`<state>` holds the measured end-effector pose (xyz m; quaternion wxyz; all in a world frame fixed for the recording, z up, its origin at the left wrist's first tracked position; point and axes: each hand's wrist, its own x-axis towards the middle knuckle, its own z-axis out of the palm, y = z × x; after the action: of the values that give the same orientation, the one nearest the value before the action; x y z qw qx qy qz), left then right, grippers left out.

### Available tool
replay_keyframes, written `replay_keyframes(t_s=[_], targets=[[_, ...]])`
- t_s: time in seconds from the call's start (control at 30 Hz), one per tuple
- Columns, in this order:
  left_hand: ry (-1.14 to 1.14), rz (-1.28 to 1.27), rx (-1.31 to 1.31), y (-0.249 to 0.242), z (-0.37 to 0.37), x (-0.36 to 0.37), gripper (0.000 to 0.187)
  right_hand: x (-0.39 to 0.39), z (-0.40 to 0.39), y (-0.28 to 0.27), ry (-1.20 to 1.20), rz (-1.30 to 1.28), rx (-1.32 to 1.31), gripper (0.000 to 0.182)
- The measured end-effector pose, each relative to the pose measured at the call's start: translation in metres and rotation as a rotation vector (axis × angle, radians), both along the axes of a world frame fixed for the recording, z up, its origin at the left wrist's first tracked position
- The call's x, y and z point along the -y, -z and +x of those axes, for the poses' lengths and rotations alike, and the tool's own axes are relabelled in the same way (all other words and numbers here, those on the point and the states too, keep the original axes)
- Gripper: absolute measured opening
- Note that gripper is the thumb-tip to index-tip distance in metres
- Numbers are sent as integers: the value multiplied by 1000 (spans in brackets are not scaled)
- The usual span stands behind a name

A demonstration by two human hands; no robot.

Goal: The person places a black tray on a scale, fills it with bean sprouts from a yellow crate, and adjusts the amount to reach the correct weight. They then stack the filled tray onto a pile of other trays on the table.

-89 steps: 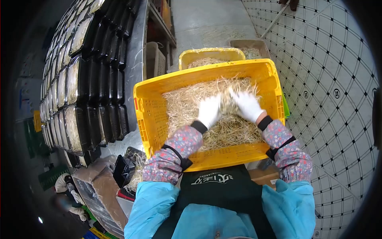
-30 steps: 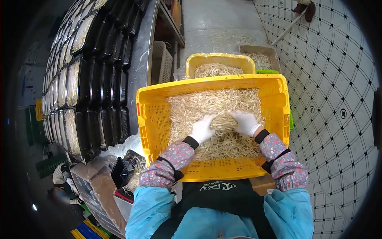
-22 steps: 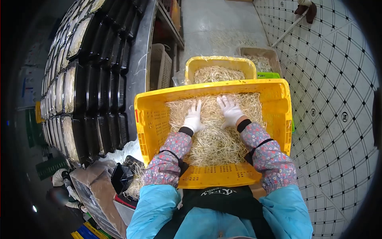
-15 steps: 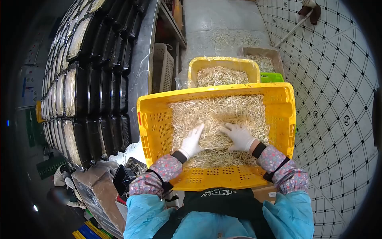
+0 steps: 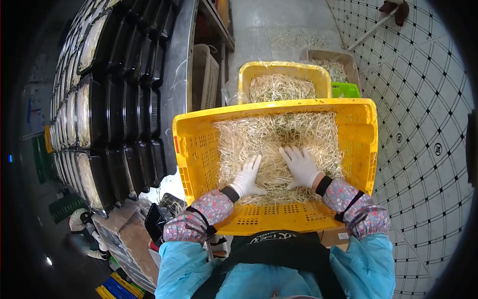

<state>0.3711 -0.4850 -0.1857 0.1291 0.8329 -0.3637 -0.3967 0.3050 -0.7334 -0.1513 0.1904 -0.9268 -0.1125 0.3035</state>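
Note:
A large yellow crate (image 5: 199, 119) with perforated walls stands before me, holding a mass of pale bean sprouts (image 5: 249, 132). My left hand (image 5: 247, 177), in a white glove, rests on the sprouts left of centre, fingers spread and pointing away from me. My right hand (image 5: 300, 168), gloved too, lies on them right of centre with its fingers apart. Neither hand has closed on anything. Between and beyond the hands, a darker hollow (image 5: 288, 134) shows in the sprouts.
Behind the crate are a smaller yellow tub (image 5: 326, 74) of sprouts, a green crate (image 5: 346, 90) and a grey bin (image 5: 354, 67). Stacked black trays (image 5: 117, 114) line a metal table (image 5: 175, 94) at left. Another person (image 5: 82, 226) is at the lower left.
My left hand has moved slightly toward me and its fingers have spread. My right hand's fingers are straighter and farther apart. The sprouts between them have shifted toward me, and the hollow looks larger.

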Motion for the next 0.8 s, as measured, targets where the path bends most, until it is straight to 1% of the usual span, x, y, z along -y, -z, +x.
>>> replay_keyframes(t_s=[0.03, 0.07, 0.1, 0.13, 0.17, 0.2, 0.23, 0.27, 0.3, 0.33, 0.37, 0.4, 0.43, 0.47, 0.53, 0.57, 0.6, 0.63, 0.67, 0.7, 0.73, 0.8], targets=[[14, 57, 75, -4, -3, 2, 142, -3, -4, 2, -7, -90, 46, 127], [14, 51, 77, 1, -1, 7, 142, -5, -4, 6, -14, -181, 97, 129], [-48, 47, 79, 11, 5, 15, 140, -6, 1, 16, 26, -224, 226, 117], [-109, 48, 74, 16, 11, 24, 137, -6, 10, 25, 28, -224, 225, 117], [-191, 31, 86, 23, 18, 32, 128, -6, 22, 35, 85, -176, 131, 109], [-190, 35, 81, 26, 27, 36, 128, -5, 29, 41, 141, -128, 37, 102], [-243, 84, -16, 29, 36, 41, 116, 0, 30, 44, 169, -69, 106, 43], [-294, 129, -111, 30, 40, 45, 104, 4, 31, 47, 171, -73, 108, 43], [-301, 24, -63, 23, 42, 45, 79, 6, 34, 46, 169, -83, 54, 46], [-299, 21, -61, 17, 45, 45, 79, 7, 36, 46, 165, -91, 1, 49], [-284, 93, -81, 10, 48, 44, 71, 9, 34, 44, 165, -91, 4, 49], [-268, 167, -102, -3, 51, 44, 63, 11, 35, 27, 201, -90, 49, 38], [-243, 123, -65, -12, 52, 39, 58, 11, 35, 18, 239, -89, 93, 28], [-241, 124, -63, -23, 51, 36, 58, 15, 33, 18, 241, -88, 94, 28], [-222, 51, -35, -50, 51, 29, 57, 35, 29, 20, 289, 31, 268, 43], [-160, -37, 44, -59, 49, 17, 53, 53, 28, 18, 366, 69, 335, 47], [-164, -37, 51, -59, 48, 2, 53, 67, 30, 11, 440, 109, 403, 51], [-68, -97, 144, -51, 47, -15, 54, 73, 34, -14, 549, 56, 385, 50], [31, -154, 231, -41, 42, -28, 56, 77, 40, -23, 615, 30, 363, 56], [130, -94, 240, -27, 36, -36, 68, 72, 50, -36, 576, 49, 327, 58], [132, -95, 242, -32, 33, -33, 68, 60, 62, -46, 537, 68, 296, 60], [423, -80, 213, -44, 24, -23, 76, 31, 69, -16, 341, 72, 459, 62]])
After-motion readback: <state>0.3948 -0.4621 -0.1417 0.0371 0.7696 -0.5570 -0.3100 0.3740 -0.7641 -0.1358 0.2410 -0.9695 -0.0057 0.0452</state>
